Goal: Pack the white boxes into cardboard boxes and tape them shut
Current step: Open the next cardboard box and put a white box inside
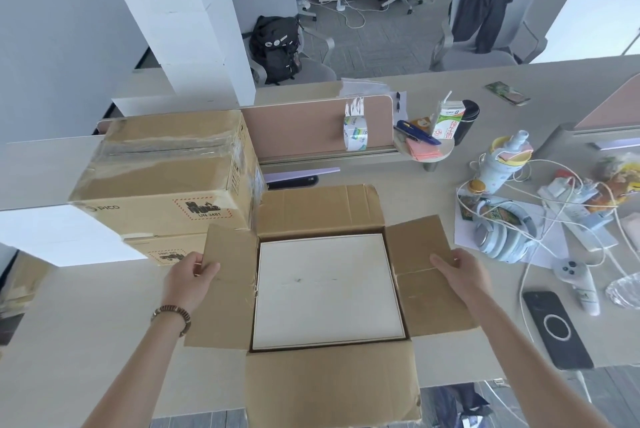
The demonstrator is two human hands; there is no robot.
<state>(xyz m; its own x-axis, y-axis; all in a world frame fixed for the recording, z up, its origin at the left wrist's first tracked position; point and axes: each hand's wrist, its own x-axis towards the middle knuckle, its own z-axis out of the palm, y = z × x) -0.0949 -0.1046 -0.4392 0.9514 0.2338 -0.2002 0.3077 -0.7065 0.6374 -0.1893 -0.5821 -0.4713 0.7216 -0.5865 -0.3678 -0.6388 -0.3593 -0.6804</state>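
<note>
A long pale grey desk point(104, 306) fills the view, with grey carpet, office chairs and a black backpack point(277, 47) on a seat beyond it. A pinkish-brown divider panel point(311, 123) stands along the desk's middle, and a roll of clear printed packing tape point(355, 133) hangs over its top edge.

Directly below the camera sits an open brown corrugated cardboard box point(332, 382), its four creased flaps spread outward. Inside it lies a flat, square white box point(329, 289), smooth-topped and filling nearly the whole opening.

To the left, two closed brown cardboard cartons point(166, 178) are stacked, the upper one sealed with glossy, wrinkled clear tape. Tall white boxes point(180, 19) rise behind them.

The left hand point(190, 278), with a brown beaded bracelet at the wrist, pinches the outer edge of the left flap between thumb and curled fingers. The right hand point(460, 272) grips the right flap's outer edge likewise.

On the right lie pale blue headphones point(502, 233), tangled white cables and a black phone point(557, 329).
</note>
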